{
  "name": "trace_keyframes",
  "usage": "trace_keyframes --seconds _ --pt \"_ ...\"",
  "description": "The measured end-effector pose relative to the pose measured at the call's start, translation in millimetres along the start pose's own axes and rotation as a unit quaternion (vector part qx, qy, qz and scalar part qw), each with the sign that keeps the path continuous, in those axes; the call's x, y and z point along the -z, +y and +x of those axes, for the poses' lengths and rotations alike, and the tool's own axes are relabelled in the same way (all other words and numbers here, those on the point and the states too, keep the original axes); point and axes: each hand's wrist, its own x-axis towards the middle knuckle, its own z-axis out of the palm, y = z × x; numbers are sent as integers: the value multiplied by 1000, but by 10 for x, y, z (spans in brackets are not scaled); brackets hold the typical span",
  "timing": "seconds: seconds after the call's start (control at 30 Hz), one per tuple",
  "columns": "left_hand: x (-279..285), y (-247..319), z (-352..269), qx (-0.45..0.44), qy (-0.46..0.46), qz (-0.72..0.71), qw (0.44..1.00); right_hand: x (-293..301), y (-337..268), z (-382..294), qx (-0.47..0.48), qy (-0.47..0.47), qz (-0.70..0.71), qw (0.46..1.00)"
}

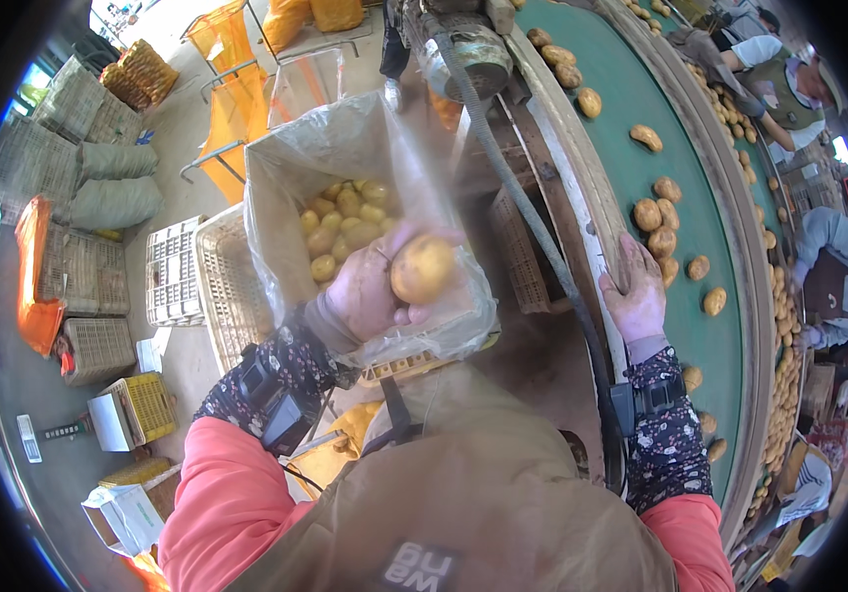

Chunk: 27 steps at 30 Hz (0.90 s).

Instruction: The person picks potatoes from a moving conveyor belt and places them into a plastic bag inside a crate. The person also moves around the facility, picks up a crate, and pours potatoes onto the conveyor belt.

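Observation:
My left hand [368, 285] grips a large potato [422, 270], held above a crate lined with clear plastic film [320, 148]. Inside the lined crate lie several yellow potatoes [350, 214]. On the wooden side rail [579, 148] of a conveyor rests my right hand [637, 292], its fingers apart and with nothing in it. Beyond that hand, brown potatoes [647, 214] lie scattered on the green conveyor belt [698, 333].
A grey corrugated hose [498, 155] runs down between the crate and the belt. Orange mesh bags [235, 111] hang on metal frames. Plastic crates [172, 270] stand at the left. Across the belt, a co-worker [787, 92] leans near more potatoes.

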Motion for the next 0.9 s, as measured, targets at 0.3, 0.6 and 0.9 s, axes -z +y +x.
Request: trace_keyframes --seconds 0.3,0.6,0.9 --pt "21 -231 31 -75 199 68 975 -56 -21 -5 -11 -15 -39 999" --pt "1220 194 -132 -94 451 339 820 -113 643 -875 -28 -50 59 997" --pt "789 -494 1435 -270 265 705 600 27 1264 -1933 -176 -157 -1 972"
